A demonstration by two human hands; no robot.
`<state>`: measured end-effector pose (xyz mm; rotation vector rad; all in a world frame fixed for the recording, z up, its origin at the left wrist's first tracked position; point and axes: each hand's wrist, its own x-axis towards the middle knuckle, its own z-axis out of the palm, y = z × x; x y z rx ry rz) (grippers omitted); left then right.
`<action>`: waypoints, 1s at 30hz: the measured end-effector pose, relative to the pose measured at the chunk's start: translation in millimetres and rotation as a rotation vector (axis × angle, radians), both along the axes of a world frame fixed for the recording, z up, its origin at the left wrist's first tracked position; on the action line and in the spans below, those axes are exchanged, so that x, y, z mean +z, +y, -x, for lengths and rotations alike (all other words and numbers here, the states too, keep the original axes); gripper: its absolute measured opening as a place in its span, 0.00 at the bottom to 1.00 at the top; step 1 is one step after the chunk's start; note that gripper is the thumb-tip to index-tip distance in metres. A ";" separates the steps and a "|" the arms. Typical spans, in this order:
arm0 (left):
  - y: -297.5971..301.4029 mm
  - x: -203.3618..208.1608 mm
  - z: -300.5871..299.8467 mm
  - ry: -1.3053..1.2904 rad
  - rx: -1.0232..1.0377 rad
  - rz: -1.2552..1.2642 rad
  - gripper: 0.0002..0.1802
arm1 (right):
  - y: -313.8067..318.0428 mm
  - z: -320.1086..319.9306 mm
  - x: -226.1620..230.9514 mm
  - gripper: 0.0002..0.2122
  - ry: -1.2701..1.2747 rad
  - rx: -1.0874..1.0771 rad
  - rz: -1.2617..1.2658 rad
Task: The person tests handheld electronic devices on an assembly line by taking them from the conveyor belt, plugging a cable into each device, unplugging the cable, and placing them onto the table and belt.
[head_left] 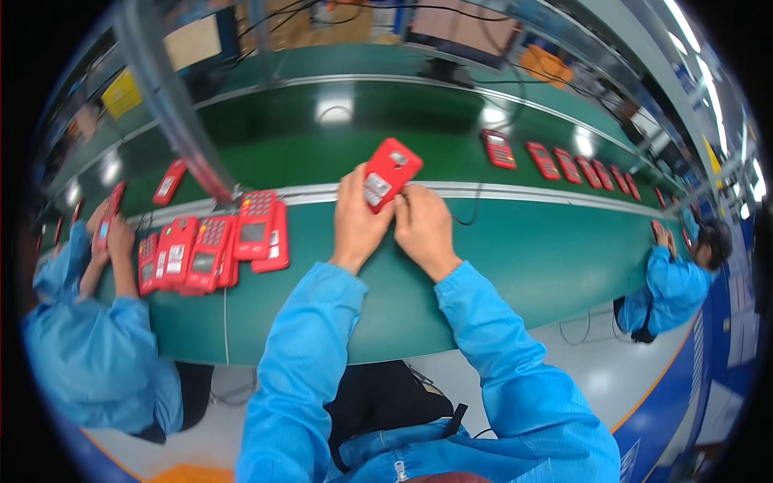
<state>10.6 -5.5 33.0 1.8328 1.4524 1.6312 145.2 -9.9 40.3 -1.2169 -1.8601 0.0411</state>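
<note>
My left hand (pixel 361 221) grips a red payment terminal (pixel 392 167) by its left edge, with its back and a white label facing up. It is held tilted above the near edge of the green bench. My right hand (pixel 425 228) is closed in a pinch at the terminal's lower right edge. A thin black cable (pixel 469 221) runs beside that hand, but its end is hidden, so what the fingers hold does not show. To my left, several red payment terminals (pixel 211 249) lie piled on the bench, some keypad up and some label up.
Beyond a metal rail lies a dark green conveyor (pixel 290 145) carrying a row of red terminals (pixel 566 165) on the right. A metal post (pixel 173 105) rises left of me. Co-workers in blue sit at left (pixel 97 354) and far right (pixel 676 282). A monitor (pixel 463 36) stands opposite.
</note>
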 end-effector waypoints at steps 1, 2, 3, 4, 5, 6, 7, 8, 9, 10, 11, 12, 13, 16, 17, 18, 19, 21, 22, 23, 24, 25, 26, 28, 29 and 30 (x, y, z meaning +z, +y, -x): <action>2.5 -3.3 -3.6 0.005 0.006 -0.002 0.35 | 1.0 -3.0 0.1 0.07 -0.007 -0.006 -0.003; 4.1 -6.8 -6.8 0.011 0.017 -0.004 0.35 | 0.9 -5.5 0.1 0.07 -0.012 -0.007 -0.004; 4.1 -14.3 -2.2 -0.008 0.015 0.033 0.36 | -0.3 -0.6 -1.4 0.08 -0.020 -0.003 0.018; 2.2 -14.7 -3.6 -0.002 0.013 0.051 0.36 | -0.8 -2.0 -3.8 0.09 0.002 0.021 0.024; 5.2 -13.8 -3.0 -0.018 0.000 0.062 0.37 | 0.8 -1.9 -6.0 0.09 0.015 0.020 0.022; 3.0 -11.3 -2.2 -0.033 0.003 0.082 0.37 | 0.5 -1.2 -7.5 0.09 0.028 0.035 0.027; 2.5 -7.4 -4.4 -0.026 0.007 0.108 0.38 | 0.0 -2.3 -8.4 0.08 0.016 0.040 0.088; -0.5 -7.9 -9.7 -0.028 0.004 0.113 0.38 | -3.2 -7.2 -9.5 0.08 0.015 0.037 0.092; 1.4 -6.7 -11.5 -0.023 0.001 0.083 0.38 | -0.6 -8.2 -9.8 0.08 0.054 0.055 0.077; 3.4 -5.5 -12.7 -0.019 -0.001 0.054 0.38 | 2.4 -7.6 -10.2 0.08 0.092 0.075 0.063; -0.2 -5.9 -11.5 -0.017 -0.002 0.081 0.38 | 2.2 -4.8 -12.2 0.08 0.095 0.079 0.053; -0.9 -10.3 -9.1 -0.018 -0.005 0.073 0.38 | -1.1 -3.0 -14.5 0.08 0.092 0.086 0.103; -0.7 -14.9 -5.2 -0.013 0.006 0.078 0.38 | -1.1 -2.1 -16.2 0.08 0.088 0.093 0.155; 0.3 -15.7 -3.5 -0.018 -0.002 0.094 0.37 | 1.4 0.7 -21.5 0.08 0.122 0.086 0.122; 2.3 -14.4 -7.5 -0.021 -0.016 0.107 0.37 | 5.0 -4.0 -22.2 0.07 0.095 0.055 0.092; 0.7 -8.5 -2.9 -0.011 -0.013 0.122 0.37 | 5.3 -0.9 -19.4 0.07 0.104 0.068 0.105; -0.2 -2.0 -3.8 -0.005 -0.034 0.136 0.37 | 6.0 -1.9 -16.7 0.07 0.103 0.051 0.096; 2.2 -5.1 -6.4 -0.003 -0.036 0.128 0.37 | 5.8 -3.8 -14.4 0.07 0.105 0.018 0.071; 2.1 -7.6 -5.6 -0.007 -0.049 0.107 0.38 | 5.0 -1.7 -14.8 0.07 0.108 0.028 0.074; 0.4 -9.4 -2.6 0.017 -0.049 0.105 0.41 | 4.2 1.7 -14.8 0.07 0.134 0.028 0.072; 0.1 -10.6 -3.1 0.020 -0.042 0.104 0.41 | 5.4 0.8 -15.5 0.07 0.159 0.025 0.068; -0.9 -11.3 -3.1 0.041 -0.059 0.114 0.42 | 4.8 0.8 -15.5 0.07 0.174 0.009 0.096; -2.0 -11.4 -3.2 0.063 -0.076 0.124 0.44 | 4.1 -0.7 -16.0 0.07 0.177 0.016 0.093; -1.1 -14.2 -3.7 0.085 -0.095 0.143 0.46 | 5.6 -2.9 -19.1 0.07 0.189 -0.027 0.096; -0.7 -15.7 -5.7 0.094 -0.083 0.130 0.47 | 5.3 -5.0 -20.9 0.07 0.184 -0.030 0.105; -2.7 -15.1 -8.1 0.101 -0.077 0.124 0.47 | 3.8 -6.0 -18.9 0.07 0.189 -0.024 0.105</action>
